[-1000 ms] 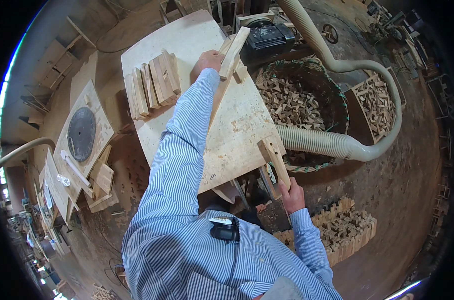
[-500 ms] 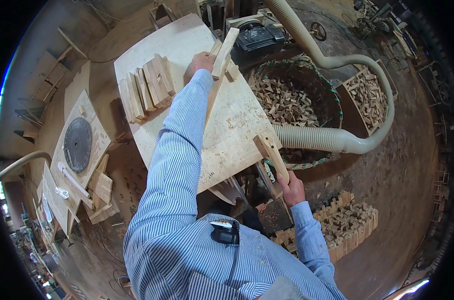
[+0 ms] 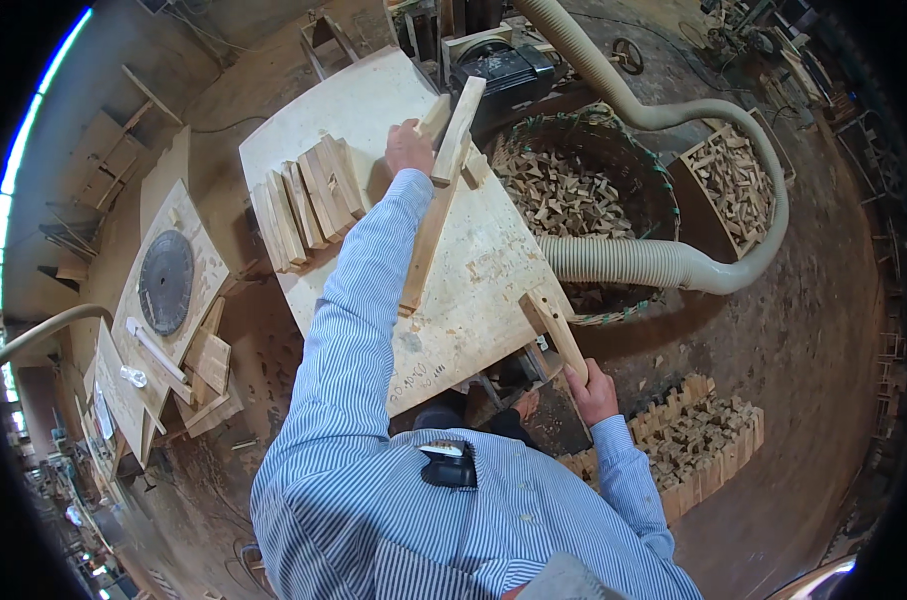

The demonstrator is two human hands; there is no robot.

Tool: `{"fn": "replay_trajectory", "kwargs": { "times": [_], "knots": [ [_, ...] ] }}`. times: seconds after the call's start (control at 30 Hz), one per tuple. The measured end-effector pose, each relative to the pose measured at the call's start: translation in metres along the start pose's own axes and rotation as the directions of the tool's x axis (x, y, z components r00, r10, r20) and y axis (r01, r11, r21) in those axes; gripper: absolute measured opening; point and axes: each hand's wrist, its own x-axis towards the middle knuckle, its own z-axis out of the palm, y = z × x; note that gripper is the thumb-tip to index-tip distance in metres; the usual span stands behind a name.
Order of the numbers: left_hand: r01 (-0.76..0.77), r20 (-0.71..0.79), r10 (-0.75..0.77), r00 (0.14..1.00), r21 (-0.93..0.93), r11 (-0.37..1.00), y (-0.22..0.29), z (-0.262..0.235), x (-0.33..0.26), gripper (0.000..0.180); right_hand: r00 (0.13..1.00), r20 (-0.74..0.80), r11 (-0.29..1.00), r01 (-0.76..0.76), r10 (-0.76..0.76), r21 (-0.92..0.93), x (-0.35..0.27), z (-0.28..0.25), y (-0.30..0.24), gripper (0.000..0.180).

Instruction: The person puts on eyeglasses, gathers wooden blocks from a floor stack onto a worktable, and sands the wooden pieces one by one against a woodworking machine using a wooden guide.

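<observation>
Grey metal at the left of the frame: a round saw blade point(image 3: 167, 282) lying flat on a board point(image 3: 209, 262), seemingly parked out of the way, well apart from both hands. Next, left of centre, a row of wood pieces point(image 3: 309, 205) side by side on the pale counter point(image 3: 484, 275), probably grouped for easy reach. Just right of these, the left hand point(image 3: 411, 148), palm down at a short wood block point(image 3: 436, 115) on the counter, perhaps to steady it; with fingertips hidden, impossible to tell whether pinching or only pressing. Slanting below, a long plank point(image 3: 426, 265), perhaps serving as a guide, and beside the block a wooden bar point(image 3: 461, 130). Farther right, by the counter's near corner, a wooden handle point(image 3: 562, 338), clasped at its lower end by curled fingers of the right hand point(image 3: 596, 390), likely for leverage. Beyond, a basket point(image 3: 639, 165) of offcuts point(image 3: 574, 205), presumably beside the counter for collecting scraps. At lower right, stacked blocks point(image 3: 709, 440) on the floor, apparently ranked to save room.
</observation>
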Motion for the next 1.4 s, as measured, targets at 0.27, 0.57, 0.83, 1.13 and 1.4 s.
{"fn": "replay_trajectory", "kwargs": {
  "times": [0.27, 0.57, 0.83, 1.13, 1.4],
  "knots": [
    [-0.073, 0.114, 0.076, 0.991, -0.029, 0.997, -0.01, -0.012, -0.006, 0.034, 1.0, 0.023, 1.0, -0.002, 0.002, -0.017, 0.0, -0.01, -0.013, 0.042],
    [0.178, 0.206, -0.142, 0.968, -0.167, 0.97, -0.031, 0.034, 0.014, 0.034, 0.999, 0.034, 0.998, -0.022, 0.025, -0.064, -0.002, -0.014, -0.018, 0.041],
    [0.199, 0.168, -0.174, 0.97, -0.141, 0.97, -0.02, 0.049, 0.034, 0.034, 0.999, 0.035, 0.999, 0.015, -0.014, -0.039, 0.001, -0.011, -0.011, 0.039],
    [0.243, 0.131, -0.226, 0.965, -0.127, 0.962, -0.003, 0.036, 0.025, 0.037, 0.999, 0.038, 0.998, 0.024, -0.022, -0.051, 0.004, -0.002, 0.001, 0.039],
    [0.184, 0.082, -0.178, 0.981, -0.081, 0.98, 0.009, 0.028, 0.018, 0.037, 0.999, 0.041, 1.0, 0.025, -0.026, 0.006, 0.007, 0.009, 0.016, 0.036]
  ]
}}
